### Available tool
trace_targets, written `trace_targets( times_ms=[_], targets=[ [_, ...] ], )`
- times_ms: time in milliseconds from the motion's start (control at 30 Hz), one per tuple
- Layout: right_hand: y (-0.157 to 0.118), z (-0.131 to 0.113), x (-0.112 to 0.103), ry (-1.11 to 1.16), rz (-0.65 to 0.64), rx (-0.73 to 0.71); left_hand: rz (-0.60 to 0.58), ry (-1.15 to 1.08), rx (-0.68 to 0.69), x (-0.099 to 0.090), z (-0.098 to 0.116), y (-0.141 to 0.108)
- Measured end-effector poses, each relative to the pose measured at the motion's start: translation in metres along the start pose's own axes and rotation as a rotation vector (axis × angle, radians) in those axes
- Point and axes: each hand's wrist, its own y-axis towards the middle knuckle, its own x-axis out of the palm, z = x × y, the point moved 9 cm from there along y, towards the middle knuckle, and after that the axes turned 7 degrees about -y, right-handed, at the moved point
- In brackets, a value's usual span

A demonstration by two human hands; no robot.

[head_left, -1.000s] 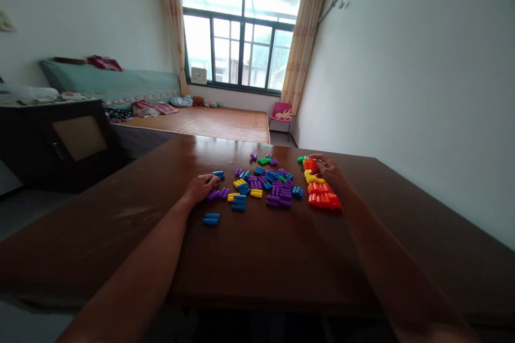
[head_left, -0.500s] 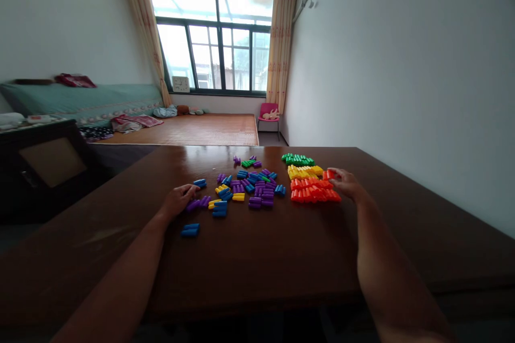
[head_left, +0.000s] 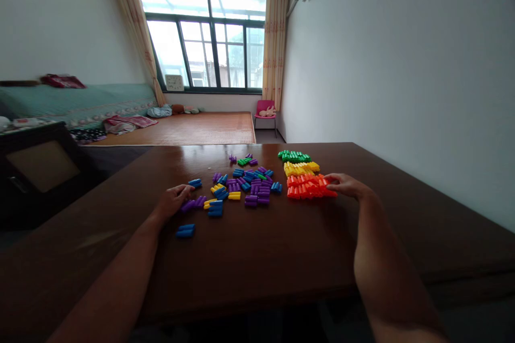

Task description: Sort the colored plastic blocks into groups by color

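Note:
My right hand [head_left: 345, 185] is at the right end of two rows of orange plastic tube pieces [head_left: 308, 187]. Its fingertips close on an orange piece at the end of the upper row, partly hidden by the fingers. My left hand [head_left: 174, 199] rests on the table with fingers loosely stretched, holding nothing I can see. Just beyond its fingertips lies a blue tube piece [head_left: 195, 183], and purple tube pieces [head_left: 193, 203] lie against its near side. A mixed heap of purple, blue, yellow and green pieces [head_left: 257, 187] spreads between the hands.
Rows of yellow pieces [head_left: 301, 168] and green pieces [head_left: 294, 156] lie behind the orange ones. A blue piece [head_left: 185, 230] sits nearer me on the brown table [head_left: 257, 257]. Beyond are a bed [head_left: 209, 126], a pink chair [head_left: 265, 109] and a dark cabinet [head_left: 36, 166].
My right hand has brought the orange piece down and slightly left, to the end of the upper orange row. My left hand stays by the purple pieces. The view has shifted slightly.

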Motion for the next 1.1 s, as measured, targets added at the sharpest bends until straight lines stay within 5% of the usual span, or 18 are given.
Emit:
trace_targets(
  times_ms=[367, 600, 667, 767, 900, 1100],
  targets=[
    [-0.010, -0.023, -0.005, 0.087, 0.040, 0.017, -0.009, 0.013, 0.030, 0.001, 0.001, 0.000],
    [-0.018, -0.089, -0.023, 0.098, 0.532, -0.208, -0.008, -0.010, 0.037, 0.004, 0.003, -0.002],
    [-0.020, -0.121, 0.003, 0.037, 0.512, -0.305, -0.012, 0.004, 0.044, 0.004, 0.004, -0.003],
    [-0.024, -0.168, 0.071, -0.105, 0.279, -0.476, -0.008, 0.021, 0.049, 0.005, 0.002, -0.002],
    [-0.038, -0.199, 0.150, -0.315, 0.062, -0.627, -0.009, 0.022, 0.034, 0.008, -0.003, 0.000],
    [-0.048, -0.210, 0.181, -0.231, 0.022, -0.752, -0.008, 0.073, 0.014, 0.010, -0.003, 0.001]
  ],
)
